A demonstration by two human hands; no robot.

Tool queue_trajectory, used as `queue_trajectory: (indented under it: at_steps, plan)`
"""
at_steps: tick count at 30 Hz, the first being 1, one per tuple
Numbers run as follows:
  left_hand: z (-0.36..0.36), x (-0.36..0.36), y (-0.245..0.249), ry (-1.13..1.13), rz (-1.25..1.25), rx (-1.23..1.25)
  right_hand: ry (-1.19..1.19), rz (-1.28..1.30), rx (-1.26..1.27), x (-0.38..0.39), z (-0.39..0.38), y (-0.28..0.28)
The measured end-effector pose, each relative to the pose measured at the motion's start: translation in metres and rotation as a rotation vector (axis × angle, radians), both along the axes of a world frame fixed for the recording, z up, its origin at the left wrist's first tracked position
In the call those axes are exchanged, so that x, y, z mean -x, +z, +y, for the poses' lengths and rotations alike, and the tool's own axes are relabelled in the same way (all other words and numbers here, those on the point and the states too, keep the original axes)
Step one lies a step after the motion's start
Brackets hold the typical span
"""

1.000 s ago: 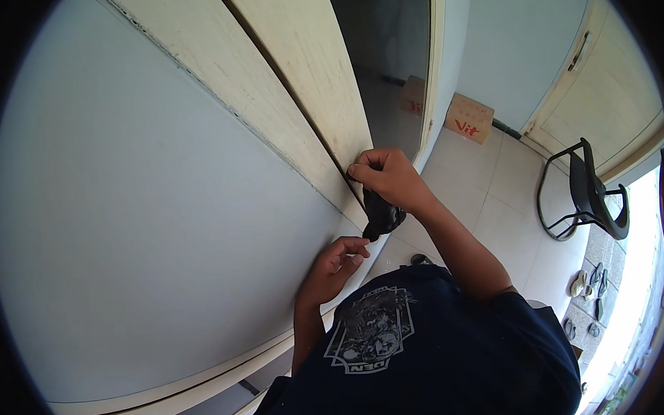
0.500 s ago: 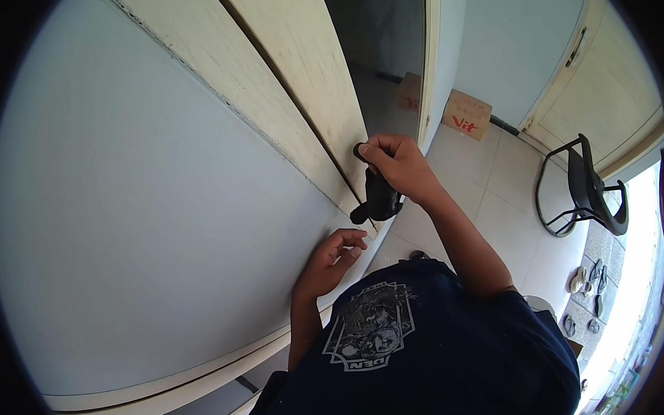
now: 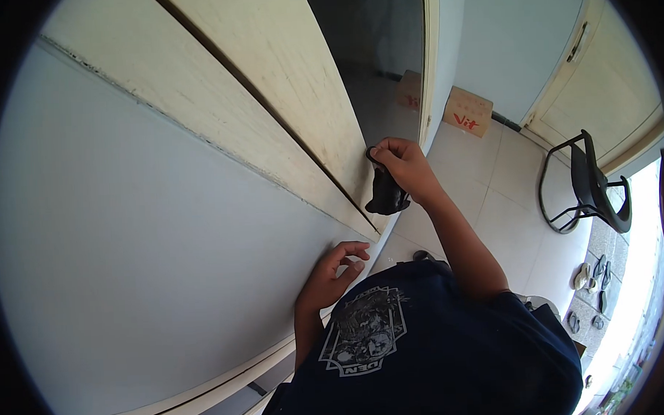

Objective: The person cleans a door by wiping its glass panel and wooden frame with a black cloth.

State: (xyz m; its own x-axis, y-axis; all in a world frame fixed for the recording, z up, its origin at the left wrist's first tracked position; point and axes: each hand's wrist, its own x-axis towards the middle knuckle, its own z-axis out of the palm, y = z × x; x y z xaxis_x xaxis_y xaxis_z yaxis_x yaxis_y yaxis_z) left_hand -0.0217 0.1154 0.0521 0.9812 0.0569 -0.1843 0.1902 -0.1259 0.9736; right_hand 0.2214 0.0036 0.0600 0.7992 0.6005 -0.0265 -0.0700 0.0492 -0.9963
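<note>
Since the L hand (image 3: 334,275) is empty, fingers loosely curled near the grey panel (image 3: 157,235) (touching or not, can't tell), it's prob. there as a spare, close to the work. Up & right of it, just in front of the cream boards (image 3: 322,127), a black bundle (image 3: 387,196) hangs from the R hand (image 3: 405,168). Thumb + fingers are pinched on its top, w/ a dark rounded bit poking out past the thumb; prob. gripped up there so the rest can hang slack. Looks soft, like cloth, but can't tell exactly what. Hands are well apart. Farther right, the cardboard box (image 3: 468,113) is against the far wall, prob. to leave the floor (image 3: 459,181) free for walking; footwear (image 3: 583,275) lies by the bright opening, prob. b/c shoes come off there.

Counts, L to R: 1 panel, 2 boards w/ 1 dark gap btwn, 2 hands, 1 bundle, 1 dark pane (image 3: 374,45) (2nd box in it, prob. a reflection), 1 real box w/ red "Vit", 1 black chair (image 3: 583,177), 1 cream door (image 3: 605,81) at far right. Footwear: several, too small for an exact no.
</note>
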Motion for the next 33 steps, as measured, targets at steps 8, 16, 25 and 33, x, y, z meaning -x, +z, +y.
queue_trajectory:
  at_steps: [8, 16, 25, 33]
  plan:
    - [0.001, 0.002, 0.003, -0.005, 0.024, -0.033, 0.049, 0.062, 0.034, -0.007, 0.011, 0.001]
    - [0.0, 0.0, 0.001, -0.016, 0.015, -0.022, -0.007, -0.189, 0.19, -0.01, -0.01, -0.006]
    - [0.0, 0.0, 0.0, -0.003, 0.04, -0.027, 0.043, -0.084, 0.068, -0.005, -0.002, 0.026]
    - [0.0, -0.003, -0.001, -0.011, 0.002, -0.035, -0.005, -0.108, 0.197, -0.015, -0.004, -0.044]
